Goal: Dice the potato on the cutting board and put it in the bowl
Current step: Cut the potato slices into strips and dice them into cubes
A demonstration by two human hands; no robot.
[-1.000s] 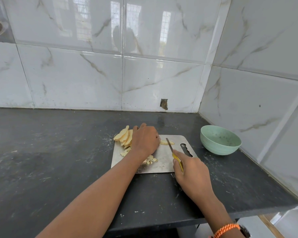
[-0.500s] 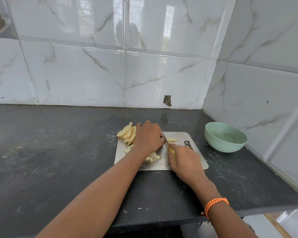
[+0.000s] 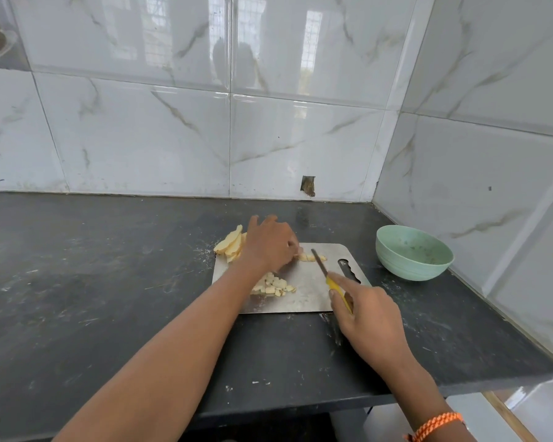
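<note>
Potato strip (image 3: 312, 258) 1 | cutting board (image 3: 304, 299) 1 | bowl (image 3: 413, 254) 1 | knife (image 3: 324, 272) 1

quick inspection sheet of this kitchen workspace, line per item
surface: dark countertop, scuffed and dusted with pale flecks
job's things: metal cutting board holds diced potato, a potato strip under the knife, and potato slices hanging over its far left corner; green bowl to the right, no potato in it
clutter: nothing seen
hands: left hand steadies the strip; right hand grips the yellow knife handle
cables: nothing seen
surroundings: white marble-look wall tiles with a small hole
</note>
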